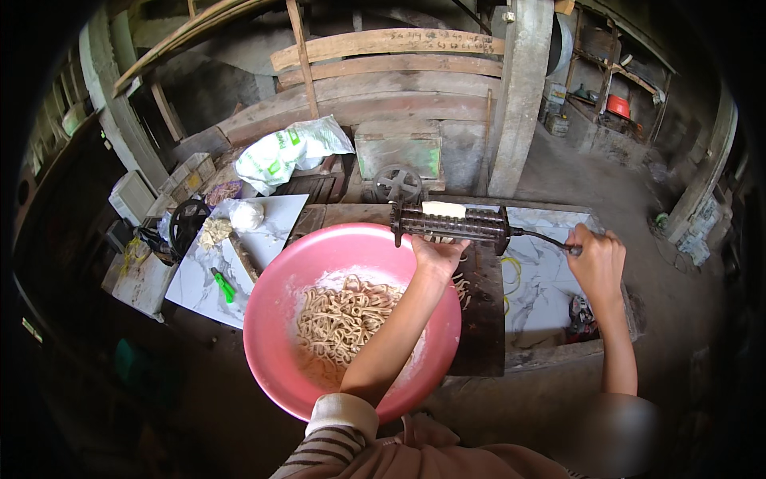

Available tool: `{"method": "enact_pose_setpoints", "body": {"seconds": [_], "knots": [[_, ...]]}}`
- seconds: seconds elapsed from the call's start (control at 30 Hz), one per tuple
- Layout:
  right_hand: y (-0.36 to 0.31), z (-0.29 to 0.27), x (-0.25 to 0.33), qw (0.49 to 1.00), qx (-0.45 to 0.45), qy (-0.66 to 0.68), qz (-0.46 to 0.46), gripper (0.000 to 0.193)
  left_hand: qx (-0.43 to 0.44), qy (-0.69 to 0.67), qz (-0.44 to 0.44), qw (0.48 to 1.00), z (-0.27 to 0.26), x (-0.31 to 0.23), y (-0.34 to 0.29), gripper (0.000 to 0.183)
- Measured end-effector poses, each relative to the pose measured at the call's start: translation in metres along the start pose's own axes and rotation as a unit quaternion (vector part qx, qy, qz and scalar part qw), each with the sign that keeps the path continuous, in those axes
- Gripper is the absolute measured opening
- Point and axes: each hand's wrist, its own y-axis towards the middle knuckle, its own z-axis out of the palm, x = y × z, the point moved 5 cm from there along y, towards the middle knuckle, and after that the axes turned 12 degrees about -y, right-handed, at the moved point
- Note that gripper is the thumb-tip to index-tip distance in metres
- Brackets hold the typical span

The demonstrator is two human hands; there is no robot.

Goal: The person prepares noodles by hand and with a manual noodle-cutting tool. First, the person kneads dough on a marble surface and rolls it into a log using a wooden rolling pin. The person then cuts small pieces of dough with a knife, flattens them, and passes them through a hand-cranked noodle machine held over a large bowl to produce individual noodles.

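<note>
A dark hand-cranked noodle cutter with ridged rollers stands beyond the pink basin. A pale flat piece of dough lies on top of its rollers. My right hand is closed round the crank handle on the right. My left hand reaches over the basin to just beneath the rollers, by some pale strands; the cutter hides most of its fingers. Inside the pink basin, a heap of cut noodles lies with white flour, partly covered by my left forearm.
Left of the basin, a marbled board carries a green-handled tool, a wooden stick, a dough lump and a white bag. Another marbled surface lies right. A concrete post rises behind.
</note>
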Motion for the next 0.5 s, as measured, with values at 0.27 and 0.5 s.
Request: {"method": "enact_pose_setpoints", "body": {"seconds": [0.27, 0.5], "knots": [[0.042, 0.019, -0.003, 0.993, -0.08, -0.089, -0.004, 0.017, 0.007, -0.003, 0.006, 1.0, -0.003, -0.003, 0.014, 0.042], [0.07, 0.058, -0.01, 0.99, -0.092, -0.1, 0.033, 0.013, 0.01, 0.001, 0.033, 0.999, -0.001, -0.003, 0.007, 0.038]]}}
